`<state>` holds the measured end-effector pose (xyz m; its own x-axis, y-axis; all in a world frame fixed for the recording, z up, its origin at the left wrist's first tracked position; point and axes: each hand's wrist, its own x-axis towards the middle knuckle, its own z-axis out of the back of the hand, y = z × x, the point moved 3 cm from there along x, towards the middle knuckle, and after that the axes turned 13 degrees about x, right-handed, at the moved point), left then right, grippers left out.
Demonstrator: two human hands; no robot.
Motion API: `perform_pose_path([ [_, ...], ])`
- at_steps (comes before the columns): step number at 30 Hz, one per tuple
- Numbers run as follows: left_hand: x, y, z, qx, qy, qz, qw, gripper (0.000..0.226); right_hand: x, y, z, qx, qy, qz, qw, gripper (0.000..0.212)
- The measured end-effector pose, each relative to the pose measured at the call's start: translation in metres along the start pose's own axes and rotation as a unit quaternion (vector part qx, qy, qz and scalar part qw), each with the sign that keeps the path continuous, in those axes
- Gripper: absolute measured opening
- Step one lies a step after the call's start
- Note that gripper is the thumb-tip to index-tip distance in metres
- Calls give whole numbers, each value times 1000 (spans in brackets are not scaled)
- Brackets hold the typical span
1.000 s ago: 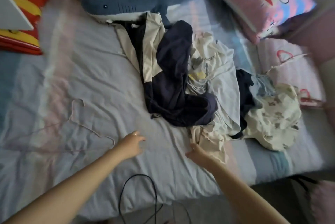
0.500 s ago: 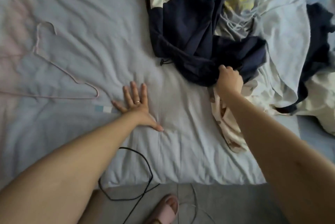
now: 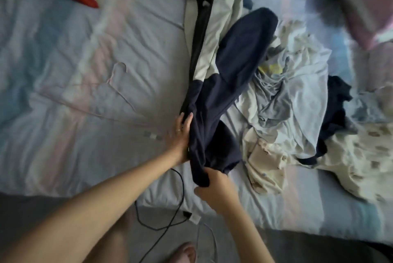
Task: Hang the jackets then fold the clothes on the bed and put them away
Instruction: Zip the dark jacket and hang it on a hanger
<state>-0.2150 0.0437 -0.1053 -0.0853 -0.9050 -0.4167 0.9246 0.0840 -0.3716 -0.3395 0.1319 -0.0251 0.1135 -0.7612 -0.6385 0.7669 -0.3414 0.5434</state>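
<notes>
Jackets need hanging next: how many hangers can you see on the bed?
1: a pink wire hanger lies flat on the sheet, left of the navy jacket; more may hide under the clothes.

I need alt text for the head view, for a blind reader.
The right hand grips the lower end of a navy and cream jacket on a bed; the left hand rests against its side. A pink hanger lies left, crumpled clothes right.

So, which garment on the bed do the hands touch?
The navy-and-cream jacket; the pale blue and cream clothes beside it lie untouched.
</notes>
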Motion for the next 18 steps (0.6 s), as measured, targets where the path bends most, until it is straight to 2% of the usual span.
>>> perform_pose_path([
  [1,-14,-5,12,6,-80,-32,996,76,-16,19,5,-41,11,37,998,17],
  [3,-40,-18,56,-22,-166,-100,981,41,-54,63,30,-134,-36,152,979,25],
  [4,-53,-26,86,-28,-189,-115,975,30,-78,87,48,-160,-67,199,965,23],
  [5,-64,-31,112,-38,-198,-96,975,22,-94,104,63,-178,-88,223,954,19],
  [6,-80,-41,143,-57,-168,-99,979,19,-112,123,84,-172,-116,234,950,16],
  [8,-114,-66,205,-71,-114,-103,986,35,-151,153,126,-126,-206,275,931,18],
  [9,-124,-76,231,-80,-113,-78,987,42,-165,166,148,-73,-259,295,917,20],
  [11,-159,-101,291,-99,-169,-47,980,38,-205,190,193,45,-341,318,883,29],
  [15,-207,-156,384,-88,-226,-74,967,37,-266,224,260,169,-410,404,800,55],
  [17,-244,-186,433,-151,-231,-105,955,39,-302,231,284,198,-432,436,764,75],
  [18,-260,-199,455,-209,-237,-112,942,48,-313,232,294,218,-429,426,766,86],
])
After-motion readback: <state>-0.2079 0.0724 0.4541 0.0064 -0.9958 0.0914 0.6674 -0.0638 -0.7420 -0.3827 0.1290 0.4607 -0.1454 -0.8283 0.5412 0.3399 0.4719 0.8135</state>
